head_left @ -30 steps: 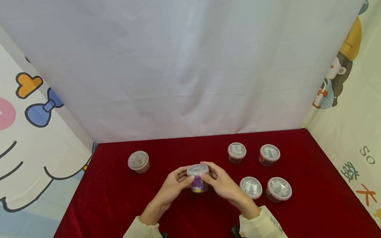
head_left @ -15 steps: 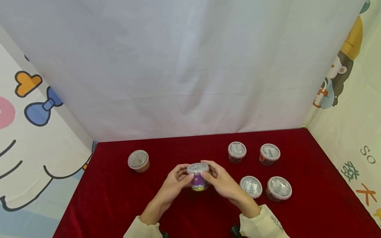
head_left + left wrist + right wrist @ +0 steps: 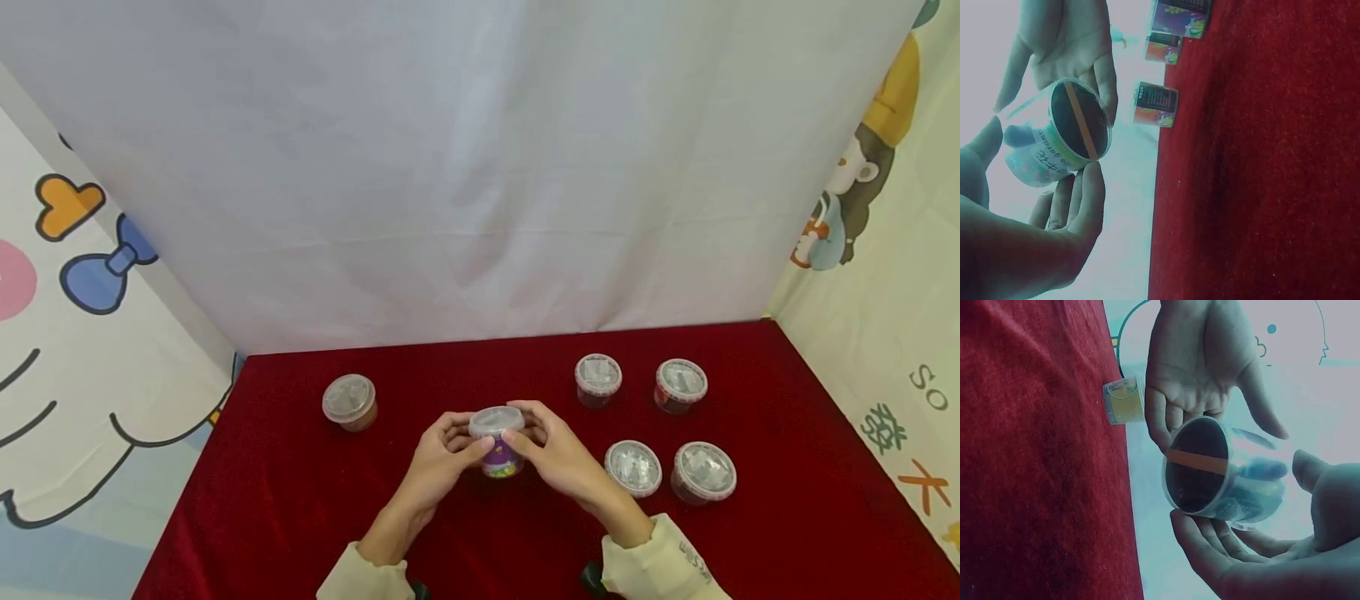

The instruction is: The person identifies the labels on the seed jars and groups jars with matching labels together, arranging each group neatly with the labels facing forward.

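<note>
Our left hand (image 3: 438,458) and right hand (image 3: 558,458) meet over the middle of the table (image 3: 787,517), and together they grip a small purple cup (image 3: 501,446) with a clear lid. Fingers curl round its sides from both directions, thumbs resting up by the lid. The cup is lifted off the red cloth; in the left wrist view the same cup (image 3: 1063,134) hangs between the left hand (image 3: 1029,231) and the right hand (image 3: 1063,44), its dark base with an orange stripe facing the camera. The right wrist view shows the cup (image 3: 1222,472) the same way, tipped on its side in that picture, cradled between the right hand (image 3: 1260,556) below and the left hand (image 3: 1200,362) above.

Just beyond our right hand, on its outer side, stand two lidded cups: a near one (image 3: 633,468) close to the wrist, and another (image 3: 703,473) next to it, further out. Beyond those, further from us, are two smaller red-rimmed cups (image 3: 597,379) and (image 3: 680,386), side by side. Out past our left hand, well apart from it, a single brownish cup (image 3: 349,402) stands alone. A pale cloth backdrop (image 3: 465,167) rises behind the table.
</note>
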### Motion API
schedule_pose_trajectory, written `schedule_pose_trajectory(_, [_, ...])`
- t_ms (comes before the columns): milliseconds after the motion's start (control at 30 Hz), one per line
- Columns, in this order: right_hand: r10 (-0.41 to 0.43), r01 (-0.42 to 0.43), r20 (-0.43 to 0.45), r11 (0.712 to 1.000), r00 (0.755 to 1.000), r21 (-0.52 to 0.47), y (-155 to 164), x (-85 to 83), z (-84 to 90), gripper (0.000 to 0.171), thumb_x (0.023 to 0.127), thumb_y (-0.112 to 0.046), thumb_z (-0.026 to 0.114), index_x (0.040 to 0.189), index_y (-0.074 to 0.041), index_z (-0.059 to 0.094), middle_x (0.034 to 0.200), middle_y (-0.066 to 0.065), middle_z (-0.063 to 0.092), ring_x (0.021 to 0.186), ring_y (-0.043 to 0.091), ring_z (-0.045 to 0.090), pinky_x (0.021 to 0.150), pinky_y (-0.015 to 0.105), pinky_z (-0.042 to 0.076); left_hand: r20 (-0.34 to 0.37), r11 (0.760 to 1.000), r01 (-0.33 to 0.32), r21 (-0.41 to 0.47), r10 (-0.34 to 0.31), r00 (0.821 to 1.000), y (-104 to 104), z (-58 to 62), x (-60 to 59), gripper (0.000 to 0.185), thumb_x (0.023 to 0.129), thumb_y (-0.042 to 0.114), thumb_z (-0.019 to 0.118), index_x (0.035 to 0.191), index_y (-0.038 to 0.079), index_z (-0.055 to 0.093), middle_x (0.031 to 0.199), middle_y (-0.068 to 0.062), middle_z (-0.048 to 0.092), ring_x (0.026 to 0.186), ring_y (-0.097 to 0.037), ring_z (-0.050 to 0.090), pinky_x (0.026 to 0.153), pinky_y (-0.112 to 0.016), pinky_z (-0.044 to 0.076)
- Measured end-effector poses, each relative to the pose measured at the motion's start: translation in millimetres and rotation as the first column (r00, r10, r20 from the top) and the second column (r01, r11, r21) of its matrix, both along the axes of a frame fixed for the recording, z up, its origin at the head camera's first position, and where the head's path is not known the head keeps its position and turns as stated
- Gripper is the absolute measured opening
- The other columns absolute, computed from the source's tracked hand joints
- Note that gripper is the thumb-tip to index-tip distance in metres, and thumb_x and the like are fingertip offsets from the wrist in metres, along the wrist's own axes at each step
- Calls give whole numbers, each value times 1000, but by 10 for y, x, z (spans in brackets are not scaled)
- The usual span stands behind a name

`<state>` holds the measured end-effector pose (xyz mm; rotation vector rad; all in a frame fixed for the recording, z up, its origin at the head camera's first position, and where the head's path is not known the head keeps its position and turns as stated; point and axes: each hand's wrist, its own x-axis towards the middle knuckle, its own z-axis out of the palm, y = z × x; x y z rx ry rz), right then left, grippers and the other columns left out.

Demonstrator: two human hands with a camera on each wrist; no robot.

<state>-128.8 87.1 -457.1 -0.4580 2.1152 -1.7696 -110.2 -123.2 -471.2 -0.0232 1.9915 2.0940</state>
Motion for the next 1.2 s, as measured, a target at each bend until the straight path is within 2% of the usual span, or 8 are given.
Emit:
schedule_pose_trajectory(100, [10, -10, -1, 1000, 1000, -7, 8, -2, -7, 50, 111, -21, 58, 152, 4, 44, 143, 25, 57, 131, 37, 60, 100, 40, 55, -6, 1000, 12, 4, -12, 1000, 3, 0, 6, 47, 104, 16, 71, 141, -4, 50, 131, -18, 62, 108, -17, 65, 91, -29, 58])
schedule_pose_trajectory(300, [50, -48, 33, 998, 998, -47, 44, -14, -2, 54, 114, -22, 52, 157, 6, 37, 150, 28, 52, 141, 42, 51, 108, 46, 53, -6, 997, 68, 21, -68, 998, -23, -7, 8, 49, 111, 24, 57, 150, -3, 45, 144, -22, 55, 120, -21, 62, 99, -34, 56])
schedule_pose_trajectory(400, [55, -52, 48, 997, 997, -58, 40, -6, 8, 55, 114, -24, 50, 158, 6, 36, 152, 29, 50, 143, 43, 49, 109, 48, 52, -11, 997, 75, 18, -75, 997, -22, -15, 3, 50, 110, 23, 58, 149, -5, 47, 142, -22, 58, 119, -19, 63, 98, -32, 56])
schedule_pose_trajectory(700, [8, -7, 29, 1000, 1000, -5, 0, 22, 6, 54, 112, -25, 56, 155, 4, 42, 148, 26, 54, 136, 37, 56, 103, 41, 53, -39, 1000, 13, -12, -13, 999, 27, -16, 24, 44, 105, 18, 69, 137, -7, 53, 123, -17, 67, 103, -16, 67, 88, -28, 59])
schedule_pose_trajectory(833, [25, -25, 31, 1000, 999, -18, 4, 12, 10, 55, 113, -26, 54, 156, 5, 39, 149, 27, 53, 140, 39, 53, 107, 43, 52, -34, 1000, 18, -14, -18, 999, 27, 3, 23, 42, 109, 21, 62, 139, -4, 50, 128, -18, 63, 107, -18, 66, 90, -31, 59])
schedule_pose_trajectory(1000, [45, -43, 48, 998, 998, -42, 21, 1, 13, 57, 114, -26, 50, 158, 7, 36, 152, 29, 50, 143, 43, 49, 110, 48, 51, -26, 998, 61, -6, -61, 998, 7, 27, 31, 52, 114, 31, 50, 151, -4, 43, 142, -23, 56, 116, -22, 63, 97, -35, 57])
schedule_pose_trajectory(1100, [48, -45, 56, 998, 997, -48, 23, 6, 13, 57, 115, -26, 50, 159, 7, 34, 155, 30, 47, 144, 43, 47, 111, 49, 50, -27, 996, 86, -13, -86, 996, 2, 32, 37, 54, 113, 31, 52, 153, -4, 45, 146, -23, 56, 120, -23, 63, 99, -36, 57])
schedule_pose_trajectory(1200, [41, -38, 61, 998, 997, -54, 15, 22, 14, 57, 114, -25, 50, 159, 7, 34, 156, 30, 46, 146, 43, 46, 113, 49, 49, -32, 997, 72, -14, -73, 997, 7, 35, 44, 51, 111, 28, 57, 150, -5, 49, 143, -23, 59, 118, -23, 65, 98, -35, 57])
